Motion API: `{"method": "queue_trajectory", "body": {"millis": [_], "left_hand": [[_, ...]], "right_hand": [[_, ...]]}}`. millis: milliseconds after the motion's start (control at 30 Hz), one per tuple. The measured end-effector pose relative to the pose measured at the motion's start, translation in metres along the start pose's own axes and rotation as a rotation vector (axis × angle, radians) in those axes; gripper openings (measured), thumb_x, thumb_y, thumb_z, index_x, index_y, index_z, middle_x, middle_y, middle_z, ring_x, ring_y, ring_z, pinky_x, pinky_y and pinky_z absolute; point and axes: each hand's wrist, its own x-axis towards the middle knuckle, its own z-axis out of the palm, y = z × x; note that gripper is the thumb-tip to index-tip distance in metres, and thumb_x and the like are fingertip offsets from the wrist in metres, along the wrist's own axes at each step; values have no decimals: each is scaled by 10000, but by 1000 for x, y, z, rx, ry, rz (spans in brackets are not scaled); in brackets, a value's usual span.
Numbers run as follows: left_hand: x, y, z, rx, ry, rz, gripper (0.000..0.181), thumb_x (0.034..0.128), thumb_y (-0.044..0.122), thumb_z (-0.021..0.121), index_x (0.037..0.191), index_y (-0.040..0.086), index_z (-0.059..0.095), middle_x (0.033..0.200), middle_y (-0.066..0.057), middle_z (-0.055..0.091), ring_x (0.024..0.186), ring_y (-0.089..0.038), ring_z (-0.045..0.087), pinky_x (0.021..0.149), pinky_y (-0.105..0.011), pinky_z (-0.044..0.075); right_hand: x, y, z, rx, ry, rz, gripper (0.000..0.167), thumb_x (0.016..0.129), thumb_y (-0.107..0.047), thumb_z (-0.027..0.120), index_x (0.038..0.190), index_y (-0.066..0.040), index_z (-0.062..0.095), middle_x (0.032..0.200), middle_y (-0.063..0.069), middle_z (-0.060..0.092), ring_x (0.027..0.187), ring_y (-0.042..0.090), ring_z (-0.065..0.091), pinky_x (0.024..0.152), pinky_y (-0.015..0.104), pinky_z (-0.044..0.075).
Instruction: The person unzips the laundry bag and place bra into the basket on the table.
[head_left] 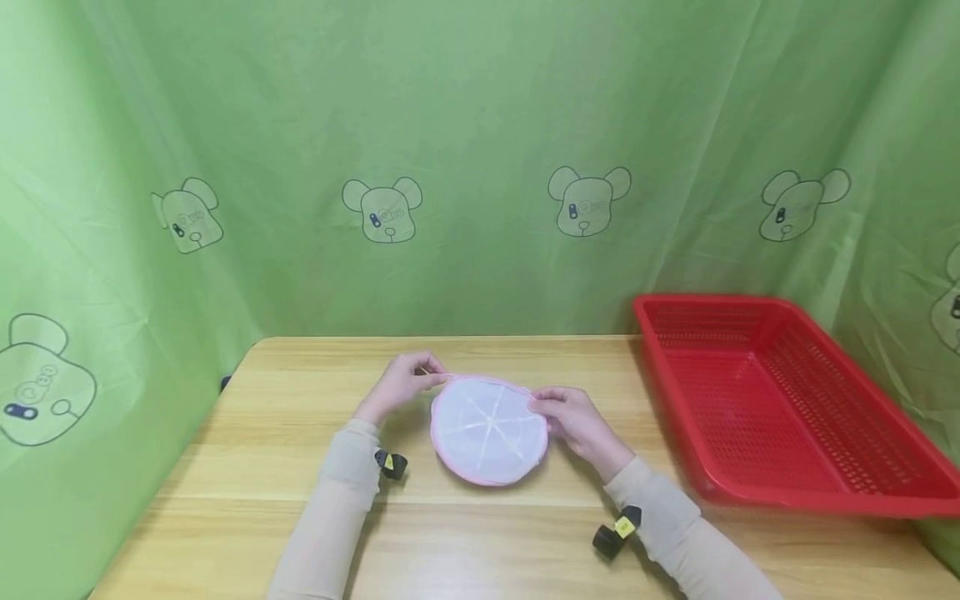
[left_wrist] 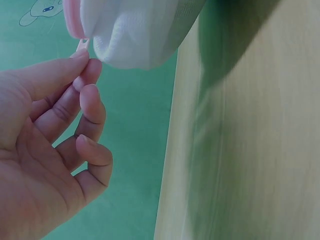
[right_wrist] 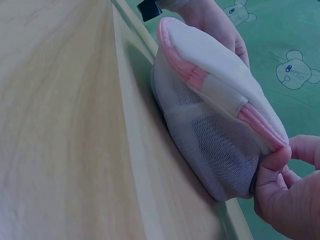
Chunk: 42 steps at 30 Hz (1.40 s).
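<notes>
Soft glare whitens the bright tabletop [head_left: 450, 567]; both wrist views look dimmer.

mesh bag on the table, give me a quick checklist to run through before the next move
1. Left hand on the zipper pull: ok, pinched between thumb and finger.
2. Right hand steadying the mesh bag: ok, gripping its edge.
3. Pink zipper closed all the way round: cannot tell, only part of it shows.
4. Contents of the bag: cannot tell, the fabric hides them.
5. Bag apart from the red basket: ok, bare table shows between them.
</notes>
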Motion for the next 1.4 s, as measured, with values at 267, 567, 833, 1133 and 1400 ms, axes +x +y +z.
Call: {"method": "queue_trajectory", "body": {"millis": [267,567,833,1133,1400], "left_hand": [[-1,-2,-3,18,6,33,65,874,134,699,925,95,696,906,-56,686,828,-153,601,792,-292,499],[-2,-3,-5,15,-7,45,62,877,115,689,923,73,693,910,-81,686,828,-173,608,748,-264,502],[-2,-2,-6,19,-19,33,81,879,141,694,926,75,690,917,-81,680,828,-153,601,746,-263,511],[-3,-8,-8,16,-10,62,63,873,138,696,902,83,685,879,-49,669,811,-153,602,728,-262,521],[-3,-4,-10,-3,-27,20,63,876,140,697,915,91,689,911,-64,672,836,-157,606,761,-276,527]], "right_hand": [[2,0,-2,9,9,2,316,886,17,622,1169,126,534,824,-22,621,663,53,602,600,177,544],[1,0,-2,11,15,6,249,878,16,630,1109,86,571,812,-25,622,647,53,589,585,171,529],[2,0,-5,6,31,3,326,888,26,615,1186,129,531,869,4,643,688,58,604,622,178,544],[2,-2,-7,16,54,17,378,900,14,613,1242,129,498,871,-13,637,696,55,601,622,183,539],[2,-3,-6,25,48,25,373,908,-3,617,1240,119,501,851,-29,627,693,47,606,624,182,544]]}}
